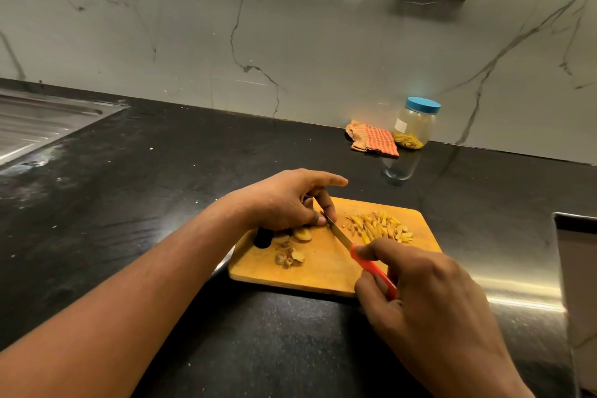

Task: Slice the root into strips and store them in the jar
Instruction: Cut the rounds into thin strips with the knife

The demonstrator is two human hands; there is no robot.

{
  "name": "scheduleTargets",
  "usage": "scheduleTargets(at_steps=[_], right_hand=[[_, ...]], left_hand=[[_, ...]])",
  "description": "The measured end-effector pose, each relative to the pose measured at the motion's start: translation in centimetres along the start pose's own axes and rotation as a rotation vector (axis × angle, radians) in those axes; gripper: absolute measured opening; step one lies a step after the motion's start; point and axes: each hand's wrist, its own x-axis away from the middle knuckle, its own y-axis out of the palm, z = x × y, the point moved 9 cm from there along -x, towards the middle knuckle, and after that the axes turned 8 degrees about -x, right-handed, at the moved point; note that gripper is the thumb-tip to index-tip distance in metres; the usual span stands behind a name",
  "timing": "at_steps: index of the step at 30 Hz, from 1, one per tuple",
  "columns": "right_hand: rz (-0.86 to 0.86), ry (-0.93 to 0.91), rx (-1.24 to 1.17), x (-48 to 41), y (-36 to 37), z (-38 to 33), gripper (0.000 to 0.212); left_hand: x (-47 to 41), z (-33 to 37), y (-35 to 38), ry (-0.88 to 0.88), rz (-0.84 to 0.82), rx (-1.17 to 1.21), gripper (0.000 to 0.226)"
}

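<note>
A wooden cutting board point(323, 271) lies on the black counter. My left hand point(284, 200) holds a small piece of root under its curled fingertips at the board's far left. My right hand point(429, 297) grips the red handle of a knife point(342, 236), whose blade tip meets the piece by my left fingers. A pile of yellow strips point(378, 228) sits on the board's far right. Root slices and peelings point(290, 252) lie at the left. The jar point(415, 123), with a blue lid on, stands at the wall and has some strips inside.
A folded orange checked cloth point(373, 139) lies left of the jar. A small black object point(262, 237) sits at the board's left edge. A steel sink drainer point(38, 123) is at far left, and a pale box edge point(578, 268) rises at right.
</note>
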Motion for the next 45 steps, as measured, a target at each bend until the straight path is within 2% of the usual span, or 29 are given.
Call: scheduleTargets(at_steps=[4,8,14,19,25,28,33,37,45], right_hand=[[-0.044,0.010,-0.029,1.2,-1.5,0.5,0.020],[0.012,0.014,-0.078,1.9,-3.1,0.6,0.019],[0.077,-0.010,-0.135,1.5,-3.2,0.2,0.021],[0.057,0.027,-0.146,1.5,-0.7,1.0,0.025],[0.107,0.075,-0.139,2.1,-0.8,2.4,0.021],[0.114,0.087,-0.116,1.9,-1.2,2.9,0.023],[0.084,0.040,-0.192,1.7,-0.2,2.0,0.026],[0.146,0.102,-0.160,2.0,-0.5,3.2,0.025],[0.191,0.077,-0.248,2.2,-0.5,3.6,0.025]], left_hand=[[0.0,-0.1,-0.1,0.019,0.004,0.042,0.070],[0.3,-0.2,-0.5,0.043,0.001,0.143,0.069],[1.0,-1.0,-2.6,0.013,0.122,0.270,0.058],[1.5,-1.3,-3.6,-0.004,0.126,0.199,0.061],[3.0,-1.9,-3.2,-0.070,-0.102,0.081,0.046],[3.2,-1.8,-2.5,-0.077,-0.166,0.015,0.038],[3.2,-1.7,-2.3,-0.083,-0.155,-0.044,0.029],[3.1,-1.1,-1.8,-0.072,-0.147,-0.064,0.023],[2.7,-1.2,-1.9,-0.082,-0.098,-0.061,0.015]])
